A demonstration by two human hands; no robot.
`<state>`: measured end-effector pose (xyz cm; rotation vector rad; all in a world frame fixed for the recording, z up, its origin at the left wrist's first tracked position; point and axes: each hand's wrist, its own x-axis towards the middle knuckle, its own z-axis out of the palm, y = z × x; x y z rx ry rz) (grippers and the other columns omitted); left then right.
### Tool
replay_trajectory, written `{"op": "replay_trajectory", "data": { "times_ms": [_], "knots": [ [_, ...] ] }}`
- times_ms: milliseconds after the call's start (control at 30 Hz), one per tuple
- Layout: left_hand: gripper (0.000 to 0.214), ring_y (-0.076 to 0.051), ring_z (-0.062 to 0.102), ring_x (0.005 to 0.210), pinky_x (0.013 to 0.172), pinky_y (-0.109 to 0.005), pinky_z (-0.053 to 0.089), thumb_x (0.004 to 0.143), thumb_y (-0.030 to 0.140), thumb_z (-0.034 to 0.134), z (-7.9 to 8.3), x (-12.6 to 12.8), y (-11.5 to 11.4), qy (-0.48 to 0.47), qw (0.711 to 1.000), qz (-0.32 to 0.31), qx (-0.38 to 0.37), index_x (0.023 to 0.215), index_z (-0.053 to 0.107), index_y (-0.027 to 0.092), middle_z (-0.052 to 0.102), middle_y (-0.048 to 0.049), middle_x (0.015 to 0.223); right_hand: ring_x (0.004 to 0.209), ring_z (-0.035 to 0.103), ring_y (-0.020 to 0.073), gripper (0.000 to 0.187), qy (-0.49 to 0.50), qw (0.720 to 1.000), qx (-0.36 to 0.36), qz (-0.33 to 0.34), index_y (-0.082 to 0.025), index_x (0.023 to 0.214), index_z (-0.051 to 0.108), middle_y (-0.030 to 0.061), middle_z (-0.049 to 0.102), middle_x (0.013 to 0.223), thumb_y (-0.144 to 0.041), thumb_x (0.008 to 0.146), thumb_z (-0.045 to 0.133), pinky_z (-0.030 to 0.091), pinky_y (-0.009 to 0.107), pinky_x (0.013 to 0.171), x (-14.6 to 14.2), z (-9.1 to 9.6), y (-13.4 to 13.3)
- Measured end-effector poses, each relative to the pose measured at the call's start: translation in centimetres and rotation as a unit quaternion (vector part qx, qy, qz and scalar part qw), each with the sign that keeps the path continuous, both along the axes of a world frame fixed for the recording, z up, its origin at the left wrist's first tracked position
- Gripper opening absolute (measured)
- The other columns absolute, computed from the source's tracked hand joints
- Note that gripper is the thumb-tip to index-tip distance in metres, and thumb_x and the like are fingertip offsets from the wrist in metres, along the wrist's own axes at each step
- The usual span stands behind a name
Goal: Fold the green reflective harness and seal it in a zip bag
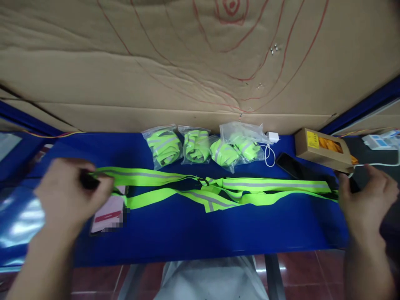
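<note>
A neon-yellow reflective strap vest (159,178) with grey stripes is stretched lengthwise above the blue table. My left hand (73,189) is closed around its left end, where something dark shows between thumb and fingers. At the far right my right hand (367,196) grips the other end, with the fingertips partly hiding the strap. A dark buckle (203,182) sits near the middle, where the straps cross and a short tab hangs down. Below the left end lies a phone (108,214) with a pinkish screen, partly covered by the hand and strap.
Several clear bags (164,146) of folded neon straps line the back of the blue table (187,233). A white charger (272,137) with cable, a dark phone (292,166) and an open cardboard box (323,150) stand at the right. A cardboard panel (156,83) rises behind.
</note>
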<state>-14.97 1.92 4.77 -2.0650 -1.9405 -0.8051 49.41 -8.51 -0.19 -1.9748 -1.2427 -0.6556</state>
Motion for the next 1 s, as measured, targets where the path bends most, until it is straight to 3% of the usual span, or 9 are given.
{"op": "replay_trajectory", "data": {
  "times_ms": [67,167,233,333,433,567,800,900,1000],
  "knots": [
    [0.016,-0.026,0.067,0.098,0.086,-0.037,0.055,0.085,0.028,0.063,-0.1,2.6,-0.6,0.062,0.991,-0.116,-0.03,0.096,0.053,0.024,0.066,-0.0026,0.099,0.117,0.066,0.0398,0.044,-0.028,0.987,-0.058,0.145,-0.019,0.132,0.067,0.0234,0.071,0.121,-0.025,0.089,0.071,0.049,0.055,0.1,-5.3,0.8,0.1],
    [0.016,-0.02,0.072,0.097,0.081,-0.029,0.056,0.092,0.02,0.055,-0.9,7.6,-0.7,0.073,0.945,-0.302,-0.099,0.107,0.059,0.022,0.071,-0.0059,0.116,0.119,0.067,0.0319,0.037,-0.037,0.906,-0.175,0.383,-0.024,0.136,0.062,0.0135,0.071,0.127,-0.029,0.1,0.061,0.051,0.05,0.102,-13.5,1.6,1.4],
    [0.028,-0.019,0.075,0.096,0.078,-0.027,0.057,0.093,0.018,0.052,-1.7,10.8,-0.3,0.064,0.922,-0.361,-0.126,0.119,0.061,0.021,0.07,-0.0089,0.128,0.121,0.067,0.0293,0.039,-0.041,0.864,-0.223,0.45,-0.023,0.141,0.057,0.0122,0.071,0.13,-0.03,0.103,0.059,0.052,0.048,0.102,-17.8,1.4,3.0],
    [0.043,-0.022,0.077,0.094,0.073,-0.03,0.057,0.094,0.02,0.052,-2.9,14.2,1.0,0.093,0.912,-0.354,-0.186,0.137,0.057,0.019,0.071,-0.0119,0.132,0.123,0.066,0.0314,0.048,-0.048,0.84,-0.258,0.475,-0.018,0.147,0.051,0.0159,0.07,0.133,-0.038,0.104,0.058,0.055,0.05,0.1,-21.2,0.5,5.5],
    [0.032,-0.026,0.077,0.09,0.07,-0.031,0.055,0.094,0.023,0.055,-3.2,14.9,2.3,0.095,0.898,-0.34,-0.262,0.123,0.068,0.02,0.079,-0.0091,0.109,0.099,0.075,0.0268,0.038,-0.033,0.831,-0.299,0.467,-0.019,0.139,0.057,0.0118,0.075,0.118,-0.037,0.105,0.057,0.06,0.041,0.081,-21.7,-0.6,6.6],
    [0.025,-0.024,0.075,0.081,0.065,-0.029,0.048,0.092,0.029,0.058,-2.3,13.3,3.0,0.062,0.878,-0.326,-0.345,0.111,0.073,0.022,0.08,-0.0047,0.092,0.079,0.074,0.0172,0.018,-0.05,0.816,-0.306,0.487,-0.022,0.115,0.066,0.0044,0.075,0.106,-0.032,0.107,0.054,0.052,0.028,0.065,-20.8,-1.1,6.0],
    [0.022,-0.016,0.064,0.061,0.057,-0.026,0.036,0.095,0.039,0.059,0.8,11.0,1.8,0.012,0.857,-0.332,-0.393,0.102,0.073,0.024,0.071,0.001,0.073,0.078,0.07,0.0166,0.019,-0.284,0.826,-0.162,0.458,-0.019,0.105,0.071,0.0031,0.077,0.096,-0.008,0.101,0.056,0.046,0.033,0.069,-19.9,0.3,4.0],
    [0.021,-0.014,0.06,0.058,0.055,-0.025,0.033,0.096,0.041,0.059,1.4,10.5,1.0,-0.017,0.841,-0.335,-0.424,0.098,0.072,0.024,0.065,0.0032,0.066,0.081,0.07,0.0168,0.017,-0.301,0.825,-0.142,0.456,-0.021,0.096,0.07,0.0022,0.077,0.095,-0.011,0.101,0.059,0.048,0.032,0.073,-19.3,0.5,3.2],
    [0.024,-0.013,0.054,0.056,0.053,-0.024,0.031,0.097,0.045,0.059,1.2,10.4,0.8,-0.064,0.809,-0.339,-0.475,0.097,0.07,0.024,0.059,0.005,0.062,0.084,0.072,0.0169,0.014,-0.219,0.841,-0.156,0.47,-0.021,0.099,0.069,0.0029,0.076,0.096,-0.011,0.101,0.059,0.051,0.031,0.077,-18.9,0.4,3.1]
  ]
}}
